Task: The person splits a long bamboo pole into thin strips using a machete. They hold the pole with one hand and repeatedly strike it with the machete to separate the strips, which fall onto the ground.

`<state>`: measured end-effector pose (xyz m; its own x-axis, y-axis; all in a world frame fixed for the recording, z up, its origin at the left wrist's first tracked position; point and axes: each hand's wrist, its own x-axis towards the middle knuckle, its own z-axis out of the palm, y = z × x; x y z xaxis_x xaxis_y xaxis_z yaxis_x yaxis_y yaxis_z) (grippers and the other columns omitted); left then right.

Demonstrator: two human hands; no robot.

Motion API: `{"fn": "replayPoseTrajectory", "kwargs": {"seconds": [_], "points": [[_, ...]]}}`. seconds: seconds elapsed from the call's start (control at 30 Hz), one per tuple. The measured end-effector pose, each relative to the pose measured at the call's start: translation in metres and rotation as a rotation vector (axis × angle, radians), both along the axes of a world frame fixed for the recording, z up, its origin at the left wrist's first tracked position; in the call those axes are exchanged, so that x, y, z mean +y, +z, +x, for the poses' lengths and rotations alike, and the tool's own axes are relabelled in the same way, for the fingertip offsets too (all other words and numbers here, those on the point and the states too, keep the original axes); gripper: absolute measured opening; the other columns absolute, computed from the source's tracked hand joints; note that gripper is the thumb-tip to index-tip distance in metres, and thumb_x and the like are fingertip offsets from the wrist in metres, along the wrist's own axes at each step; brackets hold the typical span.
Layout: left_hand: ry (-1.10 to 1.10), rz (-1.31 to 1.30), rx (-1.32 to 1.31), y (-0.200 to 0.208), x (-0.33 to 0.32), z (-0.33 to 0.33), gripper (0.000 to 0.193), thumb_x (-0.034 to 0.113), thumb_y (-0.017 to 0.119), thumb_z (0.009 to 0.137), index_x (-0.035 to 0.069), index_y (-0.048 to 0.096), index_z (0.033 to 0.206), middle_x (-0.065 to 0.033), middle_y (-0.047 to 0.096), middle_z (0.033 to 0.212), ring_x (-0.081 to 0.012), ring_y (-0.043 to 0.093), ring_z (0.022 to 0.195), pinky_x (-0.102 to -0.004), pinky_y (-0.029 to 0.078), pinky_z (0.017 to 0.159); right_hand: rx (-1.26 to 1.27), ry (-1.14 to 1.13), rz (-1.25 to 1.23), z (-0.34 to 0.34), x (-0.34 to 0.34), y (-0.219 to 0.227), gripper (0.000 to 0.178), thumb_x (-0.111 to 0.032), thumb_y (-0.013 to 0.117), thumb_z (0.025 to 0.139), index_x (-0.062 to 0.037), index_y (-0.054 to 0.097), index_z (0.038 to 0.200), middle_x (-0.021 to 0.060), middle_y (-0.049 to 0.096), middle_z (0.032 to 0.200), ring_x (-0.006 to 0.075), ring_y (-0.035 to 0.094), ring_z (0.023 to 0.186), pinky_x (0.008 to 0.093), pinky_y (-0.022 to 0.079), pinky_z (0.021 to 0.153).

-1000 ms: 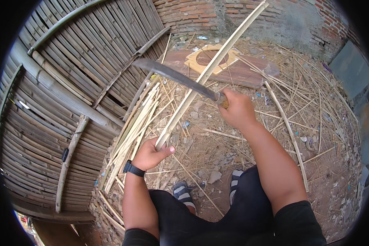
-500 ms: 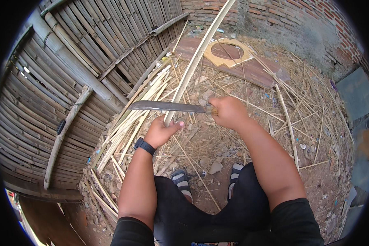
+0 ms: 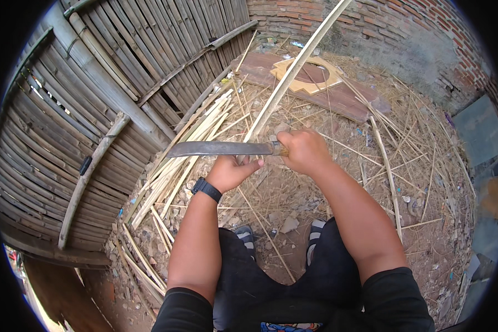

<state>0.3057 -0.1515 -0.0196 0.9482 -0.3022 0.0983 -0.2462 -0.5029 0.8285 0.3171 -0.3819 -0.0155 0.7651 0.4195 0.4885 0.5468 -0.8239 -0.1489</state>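
My right hand [image 3: 305,151] is wrapped round the wooden handle of a machete [image 3: 220,149]. Its long dark blade points left, lying across the lower end of a long pale bamboo strip [image 3: 293,73]. That strip slants up and away to the right, past the top of the picture. Just below the blade, my left hand [image 3: 231,175], with a dark watch on the wrist, grips the strip's near end. The blade hides that end and some of the left fingers. Whether the edge bites into the strip, I cannot tell.
Several split bamboo strips [image 3: 202,130] lie piled at the left. A reddish-brown board [image 3: 346,105] with a pale wooden cutout frame [image 3: 293,83] lies farther off. A bamboo wall [image 3: 44,138] rises at left, a brick wall [image 3: 404,50] behind. My sandalled feet stand on littered ground.
The strip's upper end has swung to the right, and my left hand has moved right with it. The machete has shifted slightly left and lower, its blade now showing broader over the strip's near end.
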Motion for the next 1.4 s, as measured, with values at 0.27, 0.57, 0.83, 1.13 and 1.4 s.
{"fn": "replayPoseTrajectory", "kwargs": {"seconds": [0.27, 0.57, 0.83, 1.13, 1.4], "points": [[-0.080, 0.058, 0.066, -0.019, -0.019, 0.014, 0.035, 0.034, 0.078, 0.087, 0.008, 0.073, 0.110, 0.0017, 0.054, 0.069, -0.0119, 0.047, 0.064, -0.0311, 0.042, 0.058, -0.114, 0.052, -0.013, 0.013, -0.019, -0.014, 0.018, -0.010, 0.071, 0.066, -0.0112, 0.063, 0.081, 0.0087, 0.066, 0.071, 0.0313, 0.068, 0.072, 0.0448, 0.052, 0.067], [-0.066, 0.263, 0.123, -0.024, -0.012, 0.018, 0.036, 0.038, 0.079, 0.086, 0.004, 0.068, 0.090, 0.0002, 0.053, 0.064, -0.0121, 0.048, 0.060, -0.0306, 0.043, 0.058, -0.051, 0.093, -0.028, 0.015, -0.032, -0.020, 0.029, -0.013, 0.075, 0.062, -0.0124, 0.064, 0.088, 0.0083, 0.064, 0.071, 0.0329, 0.066, 0.072, 0.0447, 0.051, 0.065], [-0.015, 0.203, 0.122, -0.022, -0.001, 0.005, 0.037, 0.031, 0.082, 0.086, 0.007, 0.056, 0.077, 0.0033, 0.051, 0.065, -0.0090, 0.045, 0.059, -0.0288, 0.041, 0.057, 0.002, -0.148, 0.056, 0.011, -0.053, -0.006, 0.022, -0.016, 0.074, 0.072, -0.0123, 0.066, 0.091, 0.0100, 0.068, 0.076, 0.0339, 0.069, 0.078, 0.0463, 0.053, 0.071], [0.035, 0.102, 0.070, -0.029, -0.001, 0.009, 0.035, 0.030, 0.082, 0.085, 0.003, 0.060, 0.084, 0.0017, 0.055, 0.066, -0.0084, 0.048, 0.058, -0.0267, 0.043, 0.055, -0.005, -0.108, 0.031, 0.011, -0.054, -0.008, 0.022, -0.019, 0.075, 0.073, -0.0133, 0.067, 0.093, 0.0101, 0.069, 0.077, 0.0345, 0.068, 0.079, 0.0475, 0.054, 0.072], [0.034, 0.035, 0.057, -0.046, 0.004, 0.015, 0.035, 0.031, 0.082, 0.085, 0.002, 0.061, 0.085, 0.0010, 0.056, 0.069, -0.0086, 0.049, 0.060, -0.0271, 0.044, 0.056, 0.072, -0.144, 0.070, 0.011, -0.053, -0.013, 0.023, -0.016, 0.072, 0.074, -0.0125, 0.067, 0.095, 0.0118, 0.069, 0.080, 0.0345, 0.069, 0.081, 0.0482, 0.054, 0.074]]}}
